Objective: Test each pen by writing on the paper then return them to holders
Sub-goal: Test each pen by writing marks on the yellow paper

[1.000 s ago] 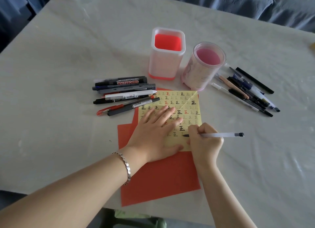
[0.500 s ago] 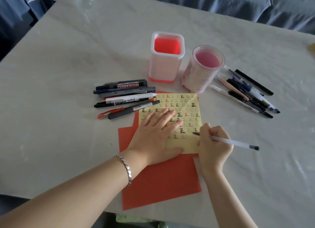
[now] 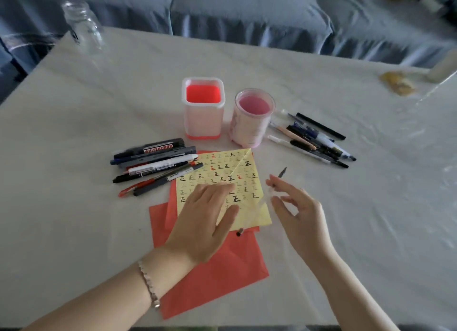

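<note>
I read soft, even daylight, moderately bright. Glare streaks the table [image 3: 74, 133] along its far right side. The shadow under the left hand [image 3: 205, 222] is faint. Motion blur smears the right hand [image 3: 300, 214] and the pen [image 3: 282, 173] beside it. Wide-angle distortion bows the table's edges, and the bottle [image 3: 84, 29] looks soft.

Home living room, blue cushioned sofa [image 3: 247, 19] just behind a table [image 3: 74, 133] under a pale wrinkled cover, clear bottle [image 3: 84, 31] at its far left corner, loose pens [image 3: 153, 162], two pink holders [image 3: 203, 123] and coloured paper [image 3: 222, 167] spread on it
</note>
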The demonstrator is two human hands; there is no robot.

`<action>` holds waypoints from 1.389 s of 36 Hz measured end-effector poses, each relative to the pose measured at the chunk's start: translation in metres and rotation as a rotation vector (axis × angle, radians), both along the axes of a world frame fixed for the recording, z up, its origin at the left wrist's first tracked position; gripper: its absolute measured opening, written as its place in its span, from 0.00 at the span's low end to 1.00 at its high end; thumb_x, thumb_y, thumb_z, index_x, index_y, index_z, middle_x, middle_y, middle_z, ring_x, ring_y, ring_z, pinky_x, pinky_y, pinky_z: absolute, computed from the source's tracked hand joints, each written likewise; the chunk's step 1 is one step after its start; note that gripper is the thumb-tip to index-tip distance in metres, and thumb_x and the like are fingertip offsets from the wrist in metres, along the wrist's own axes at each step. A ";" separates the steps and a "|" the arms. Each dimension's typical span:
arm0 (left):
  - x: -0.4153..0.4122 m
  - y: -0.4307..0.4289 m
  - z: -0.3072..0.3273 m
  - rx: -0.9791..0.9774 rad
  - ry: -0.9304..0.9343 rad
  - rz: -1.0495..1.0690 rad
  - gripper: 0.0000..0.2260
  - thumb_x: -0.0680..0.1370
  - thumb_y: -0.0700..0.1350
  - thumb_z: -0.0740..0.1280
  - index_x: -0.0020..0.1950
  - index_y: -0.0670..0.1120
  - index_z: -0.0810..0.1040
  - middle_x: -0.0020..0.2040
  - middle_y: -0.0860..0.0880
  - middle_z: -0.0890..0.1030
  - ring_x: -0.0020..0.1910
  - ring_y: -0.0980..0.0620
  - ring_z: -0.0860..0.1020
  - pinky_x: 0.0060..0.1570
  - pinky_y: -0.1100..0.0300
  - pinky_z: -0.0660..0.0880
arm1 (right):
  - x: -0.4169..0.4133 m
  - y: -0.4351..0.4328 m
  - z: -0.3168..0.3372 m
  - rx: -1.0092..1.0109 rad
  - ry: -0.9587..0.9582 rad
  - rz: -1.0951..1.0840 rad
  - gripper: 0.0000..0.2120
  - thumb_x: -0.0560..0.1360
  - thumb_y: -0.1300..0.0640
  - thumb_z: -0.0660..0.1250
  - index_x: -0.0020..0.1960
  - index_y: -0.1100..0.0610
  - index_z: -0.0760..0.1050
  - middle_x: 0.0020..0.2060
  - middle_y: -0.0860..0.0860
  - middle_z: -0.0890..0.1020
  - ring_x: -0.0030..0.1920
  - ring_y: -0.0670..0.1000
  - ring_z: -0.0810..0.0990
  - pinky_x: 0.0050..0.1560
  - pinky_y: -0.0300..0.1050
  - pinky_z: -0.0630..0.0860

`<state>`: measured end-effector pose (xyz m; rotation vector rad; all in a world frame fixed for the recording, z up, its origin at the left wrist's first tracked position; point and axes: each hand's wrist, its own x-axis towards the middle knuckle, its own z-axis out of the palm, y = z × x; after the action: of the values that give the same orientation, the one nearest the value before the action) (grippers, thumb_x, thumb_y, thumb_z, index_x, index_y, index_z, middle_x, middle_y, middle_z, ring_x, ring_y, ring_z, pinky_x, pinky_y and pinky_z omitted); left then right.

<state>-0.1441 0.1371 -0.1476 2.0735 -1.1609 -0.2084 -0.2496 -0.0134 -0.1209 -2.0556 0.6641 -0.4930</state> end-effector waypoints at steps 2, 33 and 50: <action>-0.005 -0.001 0.011 0.025 0.244 -0.011 0.30 0.75 0.66 0.48 0.70 0.51 0.65 0.55 0.60 0.75 0.56 0.65 0.68 0.57 0.70 0.62 | 0.004 0.007 0.004 0.031 -0.002 0.026 0.25 0.74 0.66 0.64 0.55 0.34 0.71 0.51 0.40 0.79 0.54 0.42 0.77 0.57 0.34 0.71; 0.097 0.054 -0.014 0.267 -0.516 0.458 0.11 0.67 0.34 0.73 0.48 0.39 0.80 0.44 0.43 0.78 0.42 0.39 0.76 0.42 0.46 0.71 | 0.059 -0.128 -0.018 -0.526 0.647 -0.180 0.19 0.74 0.68 0.58 0.63 0.58 0.72 0.60 0.57 0.73 0.63 0.59 0.67 0.63 0.50 0.61; 0.080 0.043 0.001 0.221 -0.455 0.460 0.14 0.66 0.35 0.73 0.50 0.41 0.79 0.48 0.44 0.77 0.48 0.41 0.76 0.50 0.45 0.72 | 0.043 -0.141 -0.022 -0.281 0.685 -0.198 0.15 0.73 0.57 0.67 0.59 0.59 0.74 0.53 0.60 0.77 0.58 0.62 0.71 0.55 0.53 0.71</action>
<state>-0.0637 0.1799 -0.1463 2.6065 -0.8987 0.3908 -0.2069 -0.1546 -0.1430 -2.4483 1.2665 0.0362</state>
